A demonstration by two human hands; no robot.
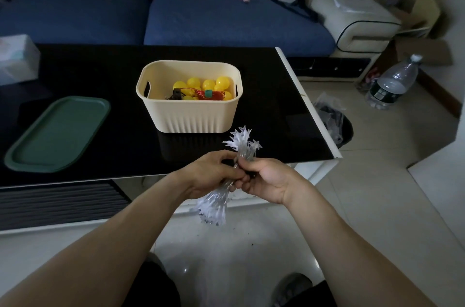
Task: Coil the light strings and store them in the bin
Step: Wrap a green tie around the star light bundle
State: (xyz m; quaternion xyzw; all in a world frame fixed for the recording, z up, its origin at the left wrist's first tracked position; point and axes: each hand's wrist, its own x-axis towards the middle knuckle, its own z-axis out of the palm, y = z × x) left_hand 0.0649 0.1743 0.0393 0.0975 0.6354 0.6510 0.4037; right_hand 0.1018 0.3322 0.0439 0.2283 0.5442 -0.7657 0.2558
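Hands meet just off the near edge of the black desk, both closed on one bundle of star lights. The left hand curls its fingers around the bundle's middle from the left; the right hand pinches the same stretch from the right, its fingertips touching the left hand's. White star shapes fan upward above the fingers, and a second cluster of stars hangs below the hands, over the pale floor — the string is folded into a tight bunch and held in the air, not resting on anything.

Beyond the hands, on the desk, stands the cream bin with ribbed walls and handle slots. Inside it lies a string of yellow ball lights with red wire and a small green piece on top. A green tray lies to the bin's left, well apart from it. Behind the desk runs a blue sofa, and a large water bottle stands on the floor at the right.
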